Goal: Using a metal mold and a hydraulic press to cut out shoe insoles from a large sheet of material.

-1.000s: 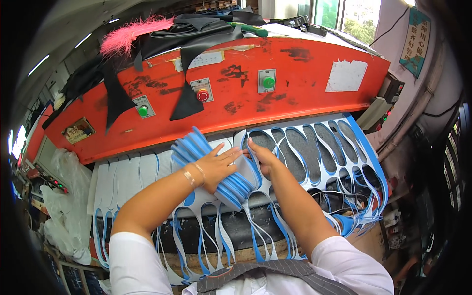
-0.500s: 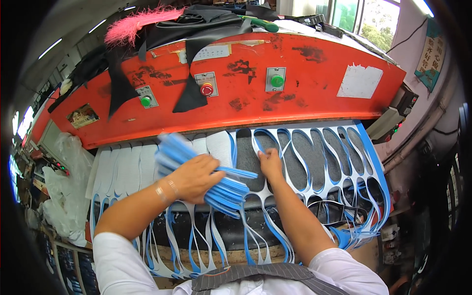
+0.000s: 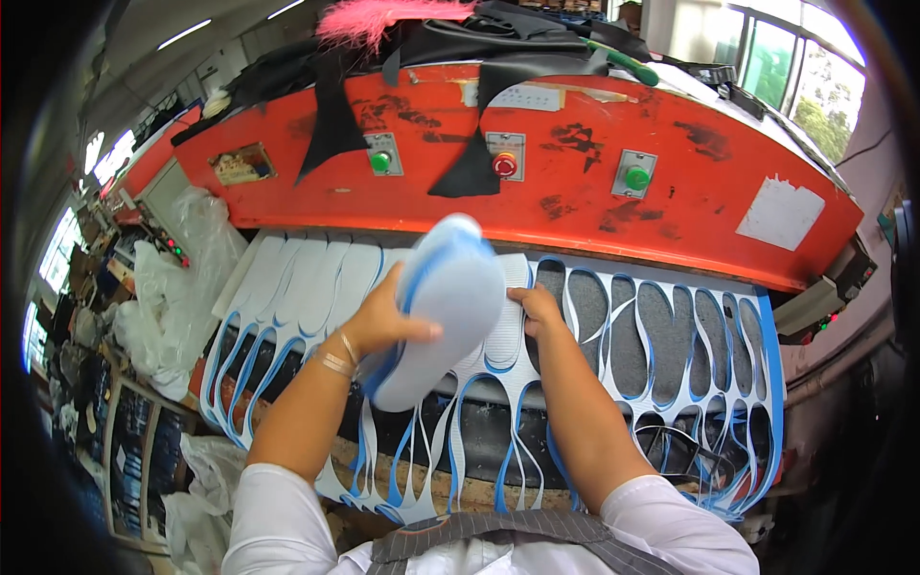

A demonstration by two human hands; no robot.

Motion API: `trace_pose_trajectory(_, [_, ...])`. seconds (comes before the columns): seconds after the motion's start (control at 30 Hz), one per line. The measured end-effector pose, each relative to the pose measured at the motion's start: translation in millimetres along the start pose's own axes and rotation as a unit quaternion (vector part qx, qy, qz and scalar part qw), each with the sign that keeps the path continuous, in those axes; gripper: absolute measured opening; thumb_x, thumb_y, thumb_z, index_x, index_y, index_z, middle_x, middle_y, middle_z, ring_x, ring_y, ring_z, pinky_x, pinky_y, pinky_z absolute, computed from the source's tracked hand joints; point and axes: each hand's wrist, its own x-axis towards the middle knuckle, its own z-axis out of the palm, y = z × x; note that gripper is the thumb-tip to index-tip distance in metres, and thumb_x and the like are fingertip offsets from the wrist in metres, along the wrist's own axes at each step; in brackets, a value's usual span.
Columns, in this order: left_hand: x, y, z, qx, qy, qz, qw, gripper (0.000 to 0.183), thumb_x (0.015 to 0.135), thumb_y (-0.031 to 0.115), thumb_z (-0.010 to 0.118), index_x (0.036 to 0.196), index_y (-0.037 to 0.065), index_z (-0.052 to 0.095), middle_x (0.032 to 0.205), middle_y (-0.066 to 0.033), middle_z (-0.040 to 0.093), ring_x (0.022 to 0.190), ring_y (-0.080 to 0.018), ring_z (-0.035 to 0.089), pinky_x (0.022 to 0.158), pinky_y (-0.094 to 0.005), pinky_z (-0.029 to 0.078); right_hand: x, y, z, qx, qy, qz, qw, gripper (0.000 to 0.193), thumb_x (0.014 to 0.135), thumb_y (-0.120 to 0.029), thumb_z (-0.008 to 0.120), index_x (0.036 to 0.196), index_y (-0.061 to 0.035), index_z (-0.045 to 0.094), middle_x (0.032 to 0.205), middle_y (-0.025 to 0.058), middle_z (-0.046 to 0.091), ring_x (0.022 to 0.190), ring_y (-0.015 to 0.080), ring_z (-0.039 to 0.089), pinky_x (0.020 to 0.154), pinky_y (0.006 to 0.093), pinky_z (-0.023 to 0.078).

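Note:
My left hand [image 3: 388, 321] is closed around a stack of blue-and-white foam shoe soles [image 3: 450, 307], tilted so a broad white face shows; motion blurs it. The stack hangs over the cut foam sheet [image 3: 623, 331] and hides part of it. Just right of the stack, a ribbed white sole [image 3: 505, 331] lies in its cut-out in the sheet. My right hand [image 3: 540, 311] has its fingers bent at that sole's upper right edge, seemingly pinching it. Farther left, several white cut soles [image 3: 305, 283] still sit side by side in the sheet.
A red machine beam [image 3: 575, 144] with green and red push buttons spans behind the sheet. Black material scraps [image 3: 335, 120] hang over it. Looped sheet offcuts [image 3: 402, 460] dangle at the near edge. Clear plastic bags [image 3: 158, 297] stand at left. A dark metal frame [image 3: 685, 446] lies at right.
The view has turned left. The stack in my left hand has swung from edge-on to broad face. My right hand has gone from a bare cut-out's rim to a ribbed white sole.

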Motion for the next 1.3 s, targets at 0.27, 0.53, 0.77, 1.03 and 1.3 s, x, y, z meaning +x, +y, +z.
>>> trace_pose_trajectory(0.27, [91, -53, 100, -0.316, 0.002, -0.007, 0.949, 0.064, 0.073, 0.026, 0.074, 0.126, -0.001, 0.051, 0.113, -0.0128, 0.061, 0.104, -0.0201, 0.059, 0.092, -0.0342, 0.048, 0, 23, -42, 0.266, -0.223, 0.03, 0.937, 0.044, 0.089, -0.013, 0.057, 0.129, 0.0025, 0.05, 0.122, 0.0178, 0.061, 0.108, 0.0303, 0.062, 0.094, 0.0434, 0.052])
trace_pose_trajectory(0.53, [76, -38, 151, -0.297, 0.096, 0.042, 0.949, 0.077, 0.066, 0.025, 0.079, 0.132, 0.001, 0.047, 0.121, -0.0137, 0.058, 0.112, -0.0227, 0.055, 0.099, -0.0354, 0.042, 33, 35, -97, 0.199, -0.191, -0.155, 0.948, 0.059, 0.096, -0.042, 0.043, 0.138, -0.0004, 0.043, 0.129, 0.0201, 0.054, 0.116, 0.0351, 0.055, 0.099, 0.0485, 0.047])
trace_pose_trajectory(0.77, [-84, 11, 80, -0.546, 0.344, 0.197, 0.738, 0.065, 0.074, 0.04, 0.072, 0.125, 0.004, 0.051, 0.114, -0.0121, 0.06, 0.104, -0.0274, 0.058, 0.094, -0.0403, 0.046, 1, -17, -109, 0.295, -0.291, 0.057, 0.908, 0.066, 0.095, -0.052, 0.049, 0.123, 0.0082, 0.051, 0.064, 0.0003, 0.042, 0.05, 0.0094, 0.03, 0.042, 0.0249, 0.022])
trace_pose_trajectory(1.03, [-399, -23, 92, -0.157, 0.577, 0.029, 0.801, 0.083, 0.065, 0.021, 0.084, 0.134, 0.0, 0.044, 0.122, -0.0109, 0.059, 0.111, -0.0206, 0.056, 0.097, -0.0366, 0.045, 79, -36, -193, 0.094, -0.379, 0.04, 0.92, 0.058, 0.095, -0.044, 0.055, 0.126, 0.0054, 0.052, 0.095, 0.0098, 0.06, 0.079, 0.0159, 0.051, 0.068, 0.025, 0.044])
trace_pose_trajectory(1.3, [-645, -86, 328, -0.356, 0.44, -0.333, 0.754, 0.128, 0.059, 0.05, 0.086, 0.148, -0.005, 0.011, 0.143, -0.0249, 0.035, 0.134, -0.0324, 0.035, 0.111, -0.0396, 0.028, 187, -68, 37, -0.236, -0.271, -0.163, 0.919, 0.05, 0.098, -0.038, 0.05, 0.128, 0.0017, 0.052, 0.116, 0.0123, 0.059, 0.106, 0.0197, 0.054, 0.095, 0.0311, 0.043])
